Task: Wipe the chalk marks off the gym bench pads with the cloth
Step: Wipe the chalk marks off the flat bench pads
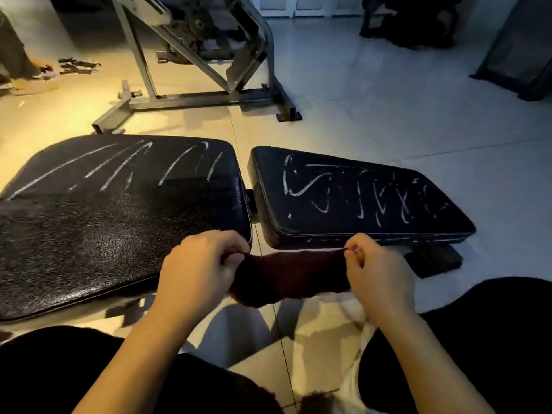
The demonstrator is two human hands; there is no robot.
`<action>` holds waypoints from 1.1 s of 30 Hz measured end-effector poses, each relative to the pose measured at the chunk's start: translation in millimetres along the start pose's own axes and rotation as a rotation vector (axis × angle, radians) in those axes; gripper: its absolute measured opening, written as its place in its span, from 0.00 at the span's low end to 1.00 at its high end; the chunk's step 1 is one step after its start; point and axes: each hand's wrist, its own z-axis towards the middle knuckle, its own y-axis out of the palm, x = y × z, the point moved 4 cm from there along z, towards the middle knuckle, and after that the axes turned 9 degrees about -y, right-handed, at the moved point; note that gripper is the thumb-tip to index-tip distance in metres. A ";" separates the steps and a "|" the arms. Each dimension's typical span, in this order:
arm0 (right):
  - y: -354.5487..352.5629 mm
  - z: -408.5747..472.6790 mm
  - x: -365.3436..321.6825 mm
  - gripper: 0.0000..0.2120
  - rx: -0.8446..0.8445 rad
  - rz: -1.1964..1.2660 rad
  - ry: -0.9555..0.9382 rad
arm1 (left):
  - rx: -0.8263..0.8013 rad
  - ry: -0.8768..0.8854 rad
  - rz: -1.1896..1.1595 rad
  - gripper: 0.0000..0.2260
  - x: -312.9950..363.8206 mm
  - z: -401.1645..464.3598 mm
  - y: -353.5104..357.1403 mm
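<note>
Two black bench pads lie in front of me. The large left pad point(113, 222) carries long white chalk strokes point(119, 165) across its far half. The smaller right pad point(352, 204) is covered with chalk scribbles point(358, 192). A dark cloth point(286, 273) is stretched between my hands, just below the near edges of the pads and over the gap between them. My left hand point(197, 270) pinches the cloth's left corner. My right hand point(373, 273) pinches its right corner. The cloth touches neither pad.
A grey steel machine frame point(191, 94) stands on the tiled floor behind the pads. Dark equipment point(409, 22) sits at the back right. A person's feet point(27, 76) and black straps point(77, 65) are at the far left. My dark-clothed knees fill the bottom corners.
</note>
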 end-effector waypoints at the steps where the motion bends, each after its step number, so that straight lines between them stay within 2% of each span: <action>1: -4.1 6.4 1.0 0.05 0.025 0.009 0.016 | -0.008 0.010 0.076 0.05 6.0 0.3 3.9; 3: -11.6 31.6 -3.3 0.06 0.134 0.068 -0.012 | 0.026 0.017 0.138 0.04 11.8 4.6 9.4; 5: -16.2 62.3 -21.7 0.06 0.303 0.138 -0.136 | 0.017 0.029 0.160 0.06 5.6 10.7 15.4; 6: -10.8 76.8 -33.6 0.07 0.333 0.188 -0.201 | 0.006 0.039 0.179 0.08 -3.2 13.8 19.9; 8: 16.6 100.5 -58.6 0.10 0.222 0.328 -0.249 | 0.022 0.058 0.223 0.09 -20.4 17.1 24.9; 10: 56.6 106.6 -77.5 0.24 -0.001 0.405 -0.224 | 0.095 0.076 0.267 0.03 -30.9 20.1 21.0; 11: 76.2 104.8 -82.1 0.30 -0.087 0.326 -0.221 | 0.130 0.072 0.280 0.05 -34.7 21.0 18.3; 13: 101.8 100.1 -82.1 0.35 -0.143 0.061 -0.262 | 0.193 0.058 0.280 0.12 -40.1 24.0 15.0; 15: 108.5 101.2 -79.0 0.33 -0.164 -0.042 -0.288 | 0.209 0.047 0.269 0.17 -44.4 30.9 16.8; 18: 105.1 100.3 -78.6 0.27 -0.209 -0.008 -0.301 | 0.153 0.035 0.280 0.21 -48.1 34.1 31.0; 25: 108.4 121.4 -86.3 0.26 -0.307 0.031 -0.316 | 0.175 0.070 0.273 0.21 -25.3 52.6 44.2; 30: 111.9 137.6 -80.5 0.28 -0.301 0.086 -0.363 | 0.150 0.061 0.457 0.26 -28.4 67.2 68.3; 33: 111.6 137.5 -60.8 0.27 -0.324 0.122 -0.312 | 0.182 0.039 0.522 0.27 -30.6 67.6 72.0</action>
